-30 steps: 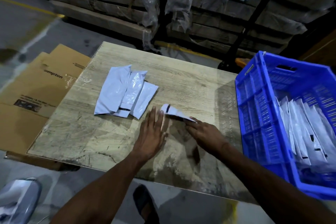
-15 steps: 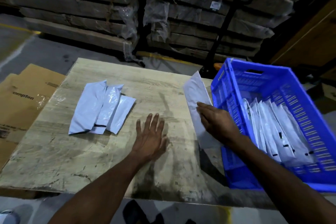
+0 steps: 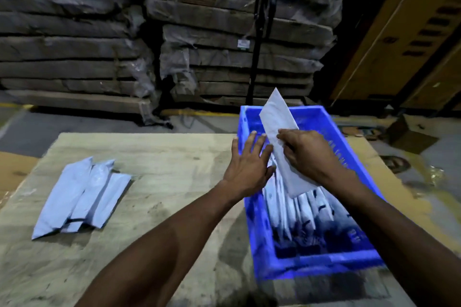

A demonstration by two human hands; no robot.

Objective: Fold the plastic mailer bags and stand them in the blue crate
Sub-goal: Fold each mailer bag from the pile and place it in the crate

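My right hand (image 3: 305, 154) grips a folded white mailer bag (image 3: 279, 122) and holds it tilted over the blue crate (image 3: 311, 263) at the table's right. Several folded mailers (image 3: 306, 207) stand in a row inside the crate. My left hand (image 3: 247, 159) reaches over the crate's left wall with straight fingers that touch the standing mailers beside the held one. Three mailer bags (image 3: 79, 194) lie overlapped on the left part of the wooden table (image 3: 162, 182).
Wrapped stacks of flat cartons (image 3: 224, 40) stand on the floor behind the table. A black upright pole (image 3: 259, 45) rises behind the crate. Flattened cardboard (image 3: 15, 167) lies at the left, a yellow-brown panel (image 3: 404, 32) stands at the right.
My right hand has lifted the folded mailer from beside the crate to above it. My left hand left the tabletop and moved right over the crate's wall. The camera swung right.
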